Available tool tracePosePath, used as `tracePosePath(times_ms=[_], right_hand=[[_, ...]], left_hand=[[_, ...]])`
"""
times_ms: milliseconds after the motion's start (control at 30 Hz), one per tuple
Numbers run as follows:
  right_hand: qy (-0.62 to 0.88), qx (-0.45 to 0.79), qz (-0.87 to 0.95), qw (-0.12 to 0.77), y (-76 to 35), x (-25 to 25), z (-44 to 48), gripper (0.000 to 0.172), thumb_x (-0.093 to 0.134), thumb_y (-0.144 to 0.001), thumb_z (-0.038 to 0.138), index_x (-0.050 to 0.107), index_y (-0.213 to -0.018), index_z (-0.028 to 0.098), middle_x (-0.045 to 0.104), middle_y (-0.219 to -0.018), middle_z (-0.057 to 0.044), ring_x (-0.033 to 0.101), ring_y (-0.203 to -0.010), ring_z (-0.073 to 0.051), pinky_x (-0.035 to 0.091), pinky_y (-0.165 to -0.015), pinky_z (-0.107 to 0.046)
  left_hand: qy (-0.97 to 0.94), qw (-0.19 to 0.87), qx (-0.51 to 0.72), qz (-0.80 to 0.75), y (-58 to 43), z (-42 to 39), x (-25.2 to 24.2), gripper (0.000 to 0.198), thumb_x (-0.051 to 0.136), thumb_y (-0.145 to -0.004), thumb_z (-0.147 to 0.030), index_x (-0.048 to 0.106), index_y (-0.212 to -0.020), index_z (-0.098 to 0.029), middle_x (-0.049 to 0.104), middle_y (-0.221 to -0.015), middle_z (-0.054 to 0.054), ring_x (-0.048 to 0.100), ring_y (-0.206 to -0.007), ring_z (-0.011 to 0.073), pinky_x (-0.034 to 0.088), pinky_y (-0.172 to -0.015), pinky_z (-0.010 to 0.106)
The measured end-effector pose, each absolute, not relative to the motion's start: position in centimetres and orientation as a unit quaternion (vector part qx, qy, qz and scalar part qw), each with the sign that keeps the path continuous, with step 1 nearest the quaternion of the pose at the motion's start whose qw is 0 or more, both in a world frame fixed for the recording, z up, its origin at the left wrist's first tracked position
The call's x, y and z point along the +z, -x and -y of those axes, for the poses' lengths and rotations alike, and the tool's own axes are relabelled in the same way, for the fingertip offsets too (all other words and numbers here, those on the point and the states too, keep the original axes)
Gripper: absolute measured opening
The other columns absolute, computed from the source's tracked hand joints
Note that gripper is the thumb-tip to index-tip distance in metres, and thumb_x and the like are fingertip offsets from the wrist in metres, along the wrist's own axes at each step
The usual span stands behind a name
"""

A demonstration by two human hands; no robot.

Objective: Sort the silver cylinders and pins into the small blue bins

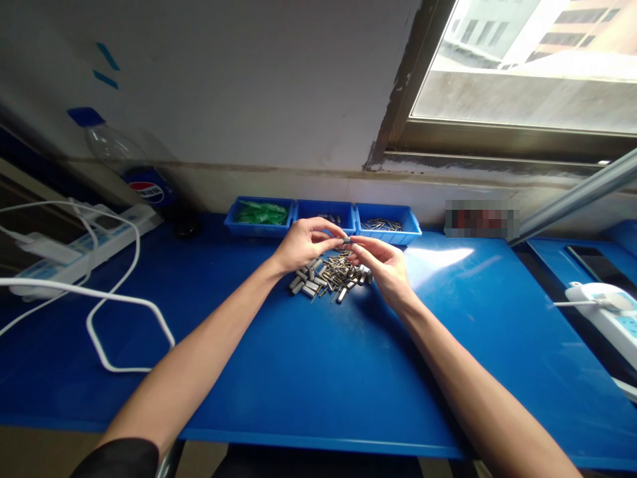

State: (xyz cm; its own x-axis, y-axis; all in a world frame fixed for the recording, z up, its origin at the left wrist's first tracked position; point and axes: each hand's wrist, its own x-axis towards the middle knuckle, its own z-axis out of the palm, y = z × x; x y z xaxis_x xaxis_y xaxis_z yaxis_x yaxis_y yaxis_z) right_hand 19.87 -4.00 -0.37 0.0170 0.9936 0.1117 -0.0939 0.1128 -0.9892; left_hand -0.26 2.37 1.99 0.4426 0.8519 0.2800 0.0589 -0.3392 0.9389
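Frame middle | I see left hand (301, 245) and right hand (387, 265) both pinching one tiny grey piece (347, 241) | it's right between them, seems long sideways, equally near | metal pile (331, 273) just below

From afar, I am viewing a solid blue table (288, 372) shining beneath silvery-grey cylinders (342, 294) and gold-toned pins (336, 270). Three bins (259, 231) are repeating the blue, the left one showing green pieces (262, 212). A blue cap (86, 117) is topping a clear bottle (112, 146), its blue label (146, 189) carrying a red, white and blue roundel. White cables (64, 287) are contrasting, a sleeve (119, 458) is showing black, and two bright-blue strips (108, 56) are marking the grey wall (249, 86).
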Motion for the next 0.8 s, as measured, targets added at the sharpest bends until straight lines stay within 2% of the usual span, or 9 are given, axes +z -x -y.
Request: tracePosePath(times_ms=[67, 167, 267, 400, 533, 633, 800], right_hand=[[0.450, 0.483, 0.492, 0.568, -20.0, -0.5, 3.9, 0.039, 0.084, -0.082, 0.051, 0.080, -0.109, 0.023, 0.083, -0.103, -0.007, 0.078, -0.083, -0.022, 0.063, -0.084, -0.040], [0.452, 0.472, 0.488, 0.578, -20.1, -0.6, 3.8, 0.037, 0.083, -0.083, 0.049, 0.080, -0.108, 0.023, 0.083, -0.102, -0.007, 0.077, -0.081, -0.021, 0.063, -0.082, -0.039], [0.454, 0.463, 0.500, 0.574, -20.3, -0.7, 3.8, 0.037, 0.082, -0.085, 0.051, 0.080, -0.109, 0.023, 0.083, -0.103, -0.008, 0.077, -0.080, -0.021, 0.063, -0.082, -0.039], [0.457, 0.444, 0.517, 0.572, -20.4, -0.4, 4.0, 0.036, 0.080, -0.085, 0.052, 0.080, -0.107, 0.023, 0.083, -0.099, -0.007, 0.077, -0.079, -0.021, 0.064, -0.078, -0.039], [0.472, 0.419, 0.529, 0.568, -20.5, -0.1, 4.1, 0.033, 0.081, -0.085, 0.050, 0.080, -0.103, 0.023, 0.082, -0.092, -0.006, 0.076, -0.075, -0.022, 0.064, -0.073, -0.038], [0.479, 0.411, 0.524, 0.571, -20.7, 0.1, 4.1, 0.031, 0.080, -0.085, 0.050, 0.080, -0.102, 0.024, 0.082, -0.089, -0.006, 0.076, -0.073, -0.021, 0.064, -0.073, -0.039], [0.482, 0.414, 0.522, 0.569, -20.6, 0.2, 4.3, 0.028, 0.079, -0.086, 0.047, 0.080, -0.102, 0.024, 0.081, -0.088, -0.005, 0.076, -0.075, -0.021, 0.065, -0.074, -0.038]], left_hand=[[-0.670, 0.451, 0.468, -0.359, 0.4, -2.8, 1.6, 0.030, 0.085, -0.081, -0.035, 0.079, -0.098, -0.011, 0.080, -0.104, 0.012, 0.080, -0.092, 0.0241, 0.066, -0.090, 0.038], [-0.641, 0.400, 0.524, -0.394, 0.7, -3.3, 1.5, 0.031, 0.085, -0.081, -0.032, 0.079, -0.103, -0.011, 0.079, -0.114, 0.014, 0.079, -0.099, 0.0249, 0.065, -0.097, 0.039], [-0.657, 0.365, 0.521, -0.406, 1.2, -3.4, 2.0, 0.029, 0.081, -0.083, -0.029, 0.078, -0.107, -0.012, 0.079, -0.117, 0.013, 0.079, -0.099, 0.0239, 0.065, -0.095, 0.037], [-0.795, 0.298, 0.350, -0.397, 2.2, -3.1, 3.1, 0.016, 0.072, -0.087, -0.020, 0.081, -0.100, -0.016, 0.082, -0.101, 0.008, 0.079, -0.090, 0.0219, 0.064, -0.087, 0.033], [-0.878, 0.248, 0.172, -0.370, 3.4, -3.2, 3.2, 0.025, 0.065, -0.085, -0.010, 0.083, -0.100, -0.019, 0.083, -0.100, 0.006, 0.077, -0.091, 0.0216, 0.060, -0.086, 0.030], [-0.879, 0.245, 0.128, -0.387, 4.0, -3.6, 2.6, 0.029, 0.065, -0.083, -0.009, 0.082, -0.104, -0.019, 0.082, -0.099, 0.005, 0.076, -0.088, 0.0205, 0.058, -0.082, 0.028], [-0.887, 0.212, 0.126, -0.391, 3.9, -3.8, 1.9, 0.023, 0.063, -0.084, -0.010, 0.079, -0.098, -0.019, 0.079, -0.091, 0.005, 0.073, -0.081, 0.0193, 0.055, -0.076, 0.027]])
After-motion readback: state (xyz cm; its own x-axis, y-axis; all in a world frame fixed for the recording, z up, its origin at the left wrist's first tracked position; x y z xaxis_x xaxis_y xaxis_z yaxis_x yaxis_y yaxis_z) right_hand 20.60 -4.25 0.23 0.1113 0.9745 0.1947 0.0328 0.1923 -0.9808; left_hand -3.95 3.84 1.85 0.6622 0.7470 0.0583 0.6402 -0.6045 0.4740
